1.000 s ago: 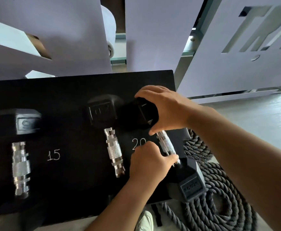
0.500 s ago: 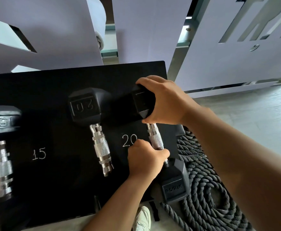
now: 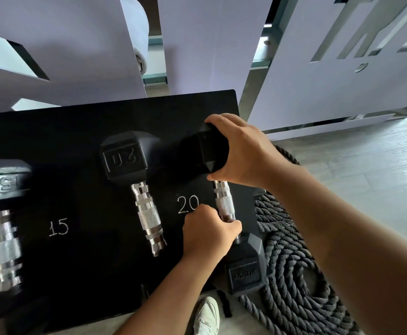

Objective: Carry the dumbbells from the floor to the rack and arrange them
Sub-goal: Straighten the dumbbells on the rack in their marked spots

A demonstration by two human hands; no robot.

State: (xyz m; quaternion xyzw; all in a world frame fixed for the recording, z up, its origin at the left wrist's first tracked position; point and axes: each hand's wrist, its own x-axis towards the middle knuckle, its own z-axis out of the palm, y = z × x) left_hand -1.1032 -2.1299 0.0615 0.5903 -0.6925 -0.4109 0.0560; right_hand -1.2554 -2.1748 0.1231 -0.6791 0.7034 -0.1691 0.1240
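The person is settling a black rubber hex dumbbell with a knurled chrome handle [image 3: 223, 201] onto the sloping black rack shelf [image 3: 81, 126], near its right edge, just right of the chalked "20" [image 3: 188, 204]. The right hand [image 3: 241, 151] is wrapping its fingers over the far head, thumb underneath, clamped on it. The left hand [image 3: 208, 229] is curling tightly round the near end of the handle. The near head is overhanging the shelf's front edge above a coiled grey rope [image 3: 292, 262].

A matching dumbbell stamped 20 [image 3: 134, 187] is lying just to the left, roughly parallel. To finish well, I would be sliding this one up the shelf, straightening it beside its twin, and keeping fingers from under the heads when letting go.
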